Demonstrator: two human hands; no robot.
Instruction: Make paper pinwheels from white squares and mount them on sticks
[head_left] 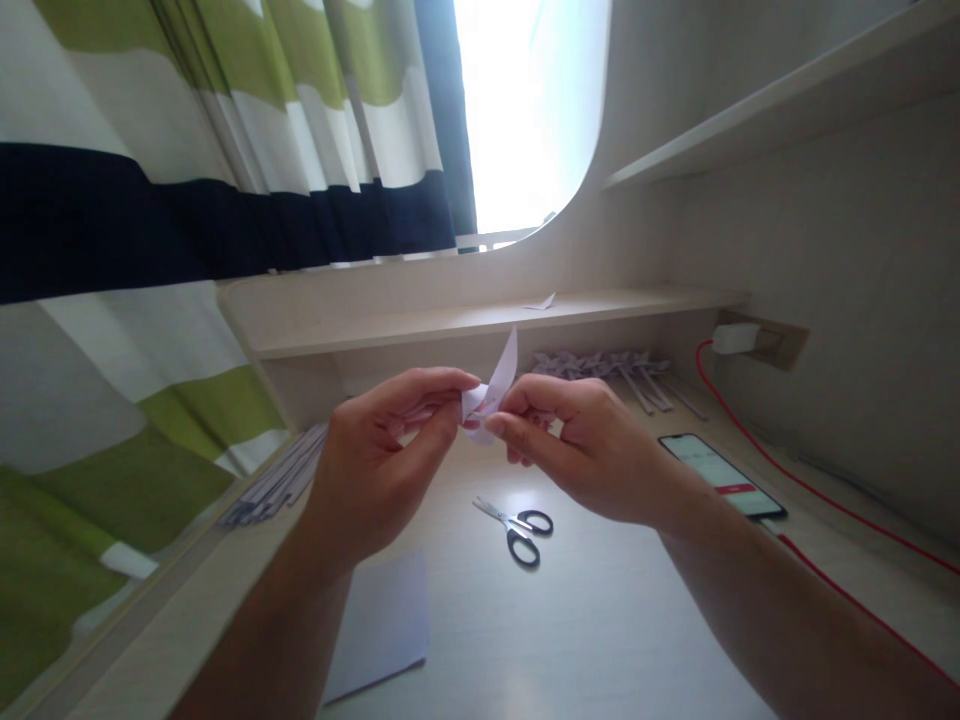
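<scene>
A white paper pinwheel [504, 372] is held up over the desk between my two hands, one pointed blade standing upward. My left hand [397, 440] pinches its left side between thumb and fingers. From the right, my right hand [577, 430] grips the paper near its middle with thumb and forefinger; the fingertips hide part of the folds. Below the hands, black-handled scissors [517, 530] lie on the desk, blades pointing to the upper left. A stack of white paper [386, 620] rests under my left forearm.
Paper pinwheels with sticks [600, 365] lie at the back under the shelf [420, 322]. Several paper sticks [277, 480] are at the left. A phone [720, 475] with a red cable [787, 462] lies right. A folded paper scrap [541, 303] sits on the shelf.
</scene>
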